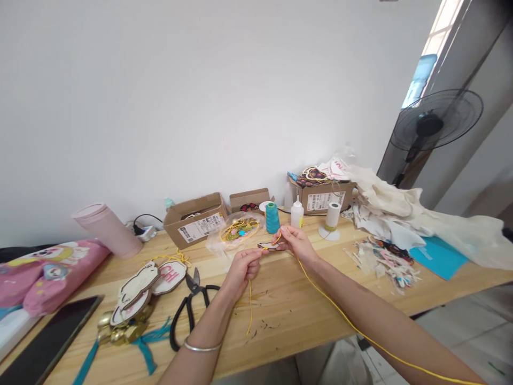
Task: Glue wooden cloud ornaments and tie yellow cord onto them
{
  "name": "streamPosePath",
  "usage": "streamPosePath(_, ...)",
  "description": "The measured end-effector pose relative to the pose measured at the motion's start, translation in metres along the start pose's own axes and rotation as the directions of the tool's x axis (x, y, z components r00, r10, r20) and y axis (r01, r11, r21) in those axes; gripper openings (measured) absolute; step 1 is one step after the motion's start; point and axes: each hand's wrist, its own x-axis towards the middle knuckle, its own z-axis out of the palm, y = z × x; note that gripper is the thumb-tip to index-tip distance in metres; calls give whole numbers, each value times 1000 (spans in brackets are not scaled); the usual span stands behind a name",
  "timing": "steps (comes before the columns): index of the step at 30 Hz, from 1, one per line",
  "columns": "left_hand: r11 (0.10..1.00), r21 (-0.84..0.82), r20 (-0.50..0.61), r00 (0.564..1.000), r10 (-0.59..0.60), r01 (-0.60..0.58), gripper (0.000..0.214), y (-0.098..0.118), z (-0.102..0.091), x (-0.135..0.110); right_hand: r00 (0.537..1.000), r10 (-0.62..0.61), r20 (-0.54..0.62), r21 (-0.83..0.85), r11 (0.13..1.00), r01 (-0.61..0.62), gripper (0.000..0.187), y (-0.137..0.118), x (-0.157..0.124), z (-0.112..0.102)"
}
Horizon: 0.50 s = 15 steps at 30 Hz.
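My left hand (pixel 242 267) pinches a yellow cord (pixel 250 306), and a short end hangs below it toward the table. Opposite it, my right hand (pixel 298 243) has its fingertips closed on the same cord, which trails along the right forearm to the lower right. Between the two hands is a small flat piece with a dark edge (pixel 267 245), partly hidden by the fingers. Just behind the right hand stands a cone of teal thread (pixel 272 218). Black-handled scissors (pixel 194 291) lie with blades parted, left of my left hand.
Flat charms (pixel 138 280) with brass bells and teal tassels lie at left, near a phone (pixel 48 342). Cardboard boxes (pixel 196 222) line the wall. A glue bottle (pixel 297 214) and white spool (pixel 333 216) stand behind. Cloth (pixel 433 219) and fabric scraps (pixel 387 262) lie at right.
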Motion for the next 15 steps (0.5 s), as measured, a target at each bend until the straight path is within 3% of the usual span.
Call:
streamPosePath(7,997,76,-72,997,39,-34,34,0,5,-2,999,33,31,-19,999,-32,31,2,1,0)
streamPosePath(15,991,122,-132,988,75,-59,40,0,7,0,998,56,-39,15,998,-55,32,4,1,1)
